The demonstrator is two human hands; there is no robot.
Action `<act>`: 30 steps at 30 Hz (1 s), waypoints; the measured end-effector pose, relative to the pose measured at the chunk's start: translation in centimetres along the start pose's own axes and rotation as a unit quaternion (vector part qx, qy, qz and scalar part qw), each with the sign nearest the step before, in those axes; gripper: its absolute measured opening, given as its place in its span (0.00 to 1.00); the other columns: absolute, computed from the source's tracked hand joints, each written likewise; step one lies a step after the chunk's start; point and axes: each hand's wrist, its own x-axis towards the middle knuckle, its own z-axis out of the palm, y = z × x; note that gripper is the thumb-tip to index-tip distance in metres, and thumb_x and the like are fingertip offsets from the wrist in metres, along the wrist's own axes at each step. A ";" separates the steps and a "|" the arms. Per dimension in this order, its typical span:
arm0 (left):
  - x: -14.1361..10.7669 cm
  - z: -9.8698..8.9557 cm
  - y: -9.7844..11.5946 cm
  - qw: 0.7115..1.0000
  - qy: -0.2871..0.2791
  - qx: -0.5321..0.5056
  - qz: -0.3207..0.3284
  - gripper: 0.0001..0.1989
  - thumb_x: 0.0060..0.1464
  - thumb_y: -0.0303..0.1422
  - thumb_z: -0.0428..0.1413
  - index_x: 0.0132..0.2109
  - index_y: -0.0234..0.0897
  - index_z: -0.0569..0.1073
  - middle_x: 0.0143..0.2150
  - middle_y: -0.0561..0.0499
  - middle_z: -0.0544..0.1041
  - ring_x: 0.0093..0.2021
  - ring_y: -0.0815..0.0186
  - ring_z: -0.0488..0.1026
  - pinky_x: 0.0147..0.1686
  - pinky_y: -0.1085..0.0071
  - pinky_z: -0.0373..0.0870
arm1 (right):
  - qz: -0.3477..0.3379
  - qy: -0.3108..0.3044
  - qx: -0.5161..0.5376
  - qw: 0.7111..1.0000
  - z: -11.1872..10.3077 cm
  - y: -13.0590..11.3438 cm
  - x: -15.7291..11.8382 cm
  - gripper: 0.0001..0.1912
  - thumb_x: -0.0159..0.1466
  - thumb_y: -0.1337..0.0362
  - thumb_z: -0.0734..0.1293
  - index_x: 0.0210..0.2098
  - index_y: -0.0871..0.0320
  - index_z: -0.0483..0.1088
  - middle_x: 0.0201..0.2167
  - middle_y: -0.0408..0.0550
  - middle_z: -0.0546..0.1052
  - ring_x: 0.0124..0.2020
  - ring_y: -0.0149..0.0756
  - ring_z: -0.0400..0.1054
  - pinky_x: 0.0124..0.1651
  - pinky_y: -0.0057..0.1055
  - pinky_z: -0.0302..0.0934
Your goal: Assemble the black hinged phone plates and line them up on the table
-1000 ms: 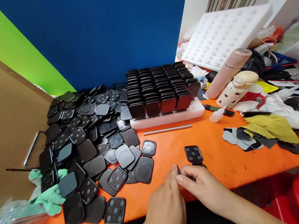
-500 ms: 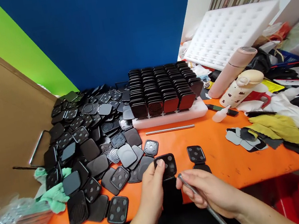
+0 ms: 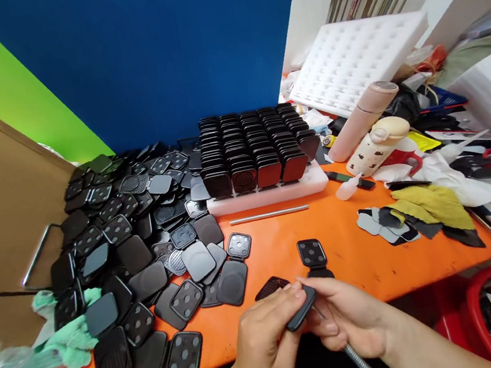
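My left hand [image 3: 265, 342] grips a black, square, hinged case [image 3: 301, 310], tilted, with one flat edge toward me. My right hand [image 3: 347, 314] is closed around a ribbed metal rod [image 3: 362, 364], and its fingertips meet the case from the right. The rod's upper end is hidden behind those fingers and the case. A dark ribbed panel [image 3: 270, 287] shows just beyond my left fingers; whether it belongs to the held case cannot be told. Past my right hand lies an unfolded case [image 3: 312, 253] with round grey spots inside.
Loose black cases [image 3: 133, 254] heap across the left of the orange table [image 3: 273, 239]. Upright cases stand in rows on a white foam block [image 3: 270, 195], with a second metal rod [image 3: 269, 214] before it. Bottles [image 3: 363, 118] and cloth scraps [image 3: 431, 207] lie right; a red bucket [image 3: 475, 309] stands below.
The case in my left hand has turned from spotted face up to tilted on edge. My hands have come together, the right one bringing the rod against the case. The view has shifted slightly.
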 end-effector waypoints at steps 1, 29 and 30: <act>0.1 0.1 -0.1 1.000 -0.003 0.002 0.004 0.26 0.56 0.20 0.50 0.58 0.50 0.64 0.54 0.50 0.73 0.53 0.62 0.70 0.52 0.63 0.68 | -0.013 0.012 0.006 1.000 0.0 0.2 0.0 0.15 0.62 0.54 0.62 0.29 0.61 0.68 0.15 0.37 0.63 0.11 0.18 0.48 0.12 0.17 0.35; 2.7 6.0 -3.8 0.930 -0.003 -0.177 -0.322 0.27 0.51 0.28 0.53 0.59 0.35 0.63 0.60 0.40 0.64 0.59 0.56 0.62 0.58 0.58 0.58 | -0.280 0.289 -0.268 0.875 -9.2 0.0 -1.5 0.29 0.50 0.42 0.68 0.37 0.61 0.68 0.17 0.34 0.59 0.14 0.22 0.49 0.16 0.22 0.42; 2.0 6.9 -3.4 0.906 -0.006 -0.232 -0.354 0.29 0.48 0.28 0.54 0.60 0.33 0.62 0.61 0.39 0.62 0.60 0.55 0.60 0.58 0.59 0.57 | -0.281 0.287 -0.264 0.877 -9.1 -0.1 -1.3 0.29 0.47 0.43 0.71 0.37 0.60 0.67 0.17 0.34 0.59 0.16 0.23 0.52 0.18 0.22 0.45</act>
